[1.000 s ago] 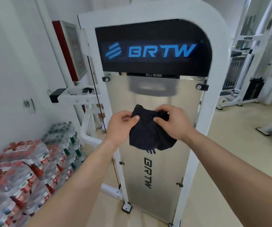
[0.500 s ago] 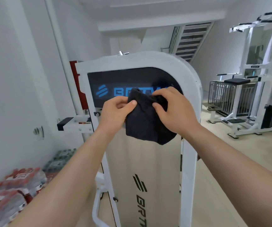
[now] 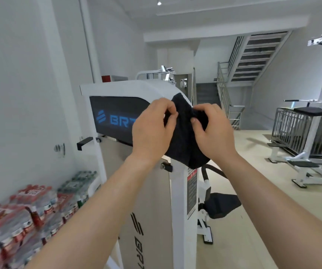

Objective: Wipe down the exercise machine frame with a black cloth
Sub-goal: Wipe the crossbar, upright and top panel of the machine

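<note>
While both hands pinch a bunched black cloth (image 3: 185,136) between them, left hand (image 3: 152,131) and right hand (image 3: 210,133) hold it before the white metal machine frame's (image 3: 178,195) right upper corner.

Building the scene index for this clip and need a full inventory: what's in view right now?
black cloth: one, black, bunched before the frame's upper right corner
exercise machine frame: one, white, centre
logo panel: one, black with blue lettering, frame's upper front
water bottle packs: several, red and green labels, stacked bottom left
pad: one, black, low, right of frame
staircase: one, grey, background right
gym machine: at least one, white and black, far right
left hand: pinches cloth's left edge
right hand: grips cloth's right side
</note>
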The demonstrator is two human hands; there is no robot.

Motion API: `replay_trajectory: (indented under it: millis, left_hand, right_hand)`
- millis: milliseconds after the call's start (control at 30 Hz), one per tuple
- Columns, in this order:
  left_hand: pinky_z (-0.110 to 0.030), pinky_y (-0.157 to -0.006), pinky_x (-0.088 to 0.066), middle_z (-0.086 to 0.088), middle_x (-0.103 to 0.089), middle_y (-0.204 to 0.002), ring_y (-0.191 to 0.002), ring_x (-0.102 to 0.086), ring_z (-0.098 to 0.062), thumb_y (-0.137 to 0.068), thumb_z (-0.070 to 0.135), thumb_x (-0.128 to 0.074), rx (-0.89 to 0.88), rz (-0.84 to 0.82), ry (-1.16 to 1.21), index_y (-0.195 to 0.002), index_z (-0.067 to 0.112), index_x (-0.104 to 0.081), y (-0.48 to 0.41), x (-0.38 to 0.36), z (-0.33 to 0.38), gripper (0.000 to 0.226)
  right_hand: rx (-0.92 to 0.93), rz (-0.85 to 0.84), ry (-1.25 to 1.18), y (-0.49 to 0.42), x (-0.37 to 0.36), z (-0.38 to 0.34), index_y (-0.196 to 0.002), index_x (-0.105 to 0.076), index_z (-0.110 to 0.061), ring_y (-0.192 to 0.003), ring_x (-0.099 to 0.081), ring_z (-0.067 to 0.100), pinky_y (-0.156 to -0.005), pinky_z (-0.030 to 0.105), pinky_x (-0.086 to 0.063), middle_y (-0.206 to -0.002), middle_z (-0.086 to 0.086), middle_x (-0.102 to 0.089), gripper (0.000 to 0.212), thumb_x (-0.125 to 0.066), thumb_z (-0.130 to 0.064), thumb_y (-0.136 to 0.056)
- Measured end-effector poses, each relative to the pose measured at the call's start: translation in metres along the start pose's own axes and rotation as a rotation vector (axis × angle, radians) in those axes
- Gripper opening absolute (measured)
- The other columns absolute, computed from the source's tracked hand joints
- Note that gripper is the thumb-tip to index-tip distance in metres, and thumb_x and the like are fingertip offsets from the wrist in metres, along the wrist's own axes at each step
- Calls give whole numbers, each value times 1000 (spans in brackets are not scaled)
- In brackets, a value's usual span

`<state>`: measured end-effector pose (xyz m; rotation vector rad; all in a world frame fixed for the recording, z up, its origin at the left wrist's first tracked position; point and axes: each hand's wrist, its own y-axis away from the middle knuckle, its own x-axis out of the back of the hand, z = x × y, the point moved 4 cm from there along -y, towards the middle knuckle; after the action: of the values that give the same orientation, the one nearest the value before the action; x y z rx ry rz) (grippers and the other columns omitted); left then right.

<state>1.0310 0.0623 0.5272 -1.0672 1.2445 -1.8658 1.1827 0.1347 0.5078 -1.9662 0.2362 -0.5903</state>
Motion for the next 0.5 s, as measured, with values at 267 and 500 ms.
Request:
replay_trajectory:
  millis: [267,500]
  left_hand:
    - [-43,-94,-48,-10,-64,-122,-117,-53,-32,-94,18,-64,-315,-100,-301,-103,13,-77,-34,-18,-22,16]
    - [-38,-113,-38,-6,-60,-140,-132,-53,-24,-96,29,-50,-372,-308,-311,-132,8,-63,-22,-33,-18,44]
  right_hand:
    - [-53,234,31,-1,-22,17,-119,-59,-19,-106,-50,22,-89,27,-43,-119,5,-47,36,-70,-20,-85]
    - [128,137,-30,26,-53,27,-136,-56,-4,-129,-49,23,-108,28,-39,-142,12,-52,41,-46,-21,-100]
